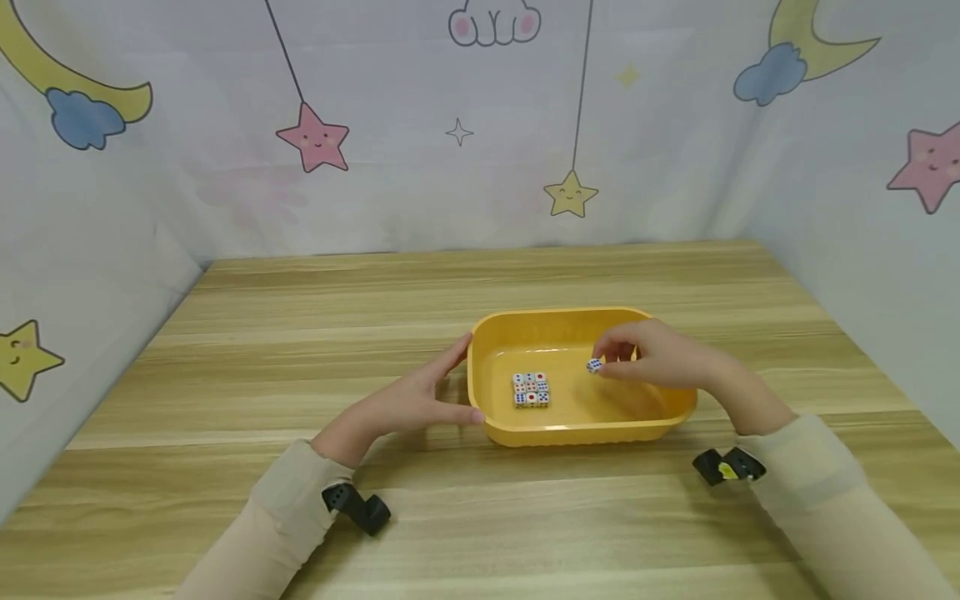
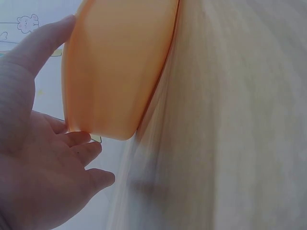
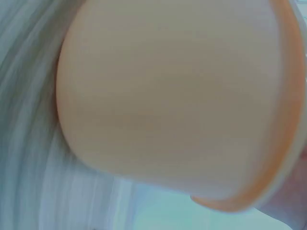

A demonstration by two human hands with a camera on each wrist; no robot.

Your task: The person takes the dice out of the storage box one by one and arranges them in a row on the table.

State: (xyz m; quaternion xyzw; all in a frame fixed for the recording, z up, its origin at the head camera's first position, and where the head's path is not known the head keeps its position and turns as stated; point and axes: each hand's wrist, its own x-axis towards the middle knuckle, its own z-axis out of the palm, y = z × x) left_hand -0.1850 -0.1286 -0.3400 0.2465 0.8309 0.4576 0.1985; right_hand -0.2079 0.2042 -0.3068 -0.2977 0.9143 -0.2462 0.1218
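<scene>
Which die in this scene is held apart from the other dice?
The die pinched in the right grip; the other dice sit in one block in the yellow tray.

Head view: your right grip [image 1: 651, 354] partly hides the die [image 1: 594, 366] it pinches and the right end of the yellow tray [image 1: 570, 435]; the grouped dice [image 1: 531, 388] are partly too small to read. Left wrist view: the upper edge crops the tray; your left grip [image 2: 48, 148] runs off the left edge. Right wrist view: the surface [image 3: 24, 120] blurs.

Bright head view, soft shadow inside yellow tray [image 1: 567, 407], right wrist view blurred
</scene>
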